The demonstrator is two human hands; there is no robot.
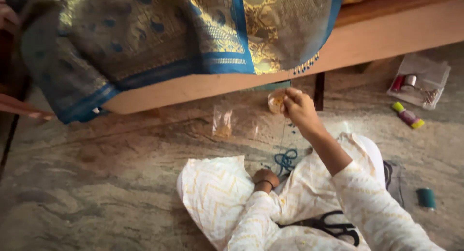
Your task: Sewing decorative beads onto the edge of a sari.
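Nearest, the left hand (266,177) rests closed by the knee beside a loose tangle of blue thread (286,160) on the stone floor; whether it grips the thread I cannot tell. Farther out, the right hand (298,107), fingers pinched on a taut strand, is judged mid-stitch at the fringe. Beyond, the blue-and-gold sari (169,33) drapes over the wooden bed edge (386,36); the pull wants steady tension.

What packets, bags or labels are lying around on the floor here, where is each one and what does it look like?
Small clear bag: on the floor below the wooden ledge, left of the right hand; flat, see-through, with golden bits at the bottom.
Clear packet: on the floor at far right; rectangular, see-through, holding a red spool and a pale one.
No labels, signs or screens are readable.
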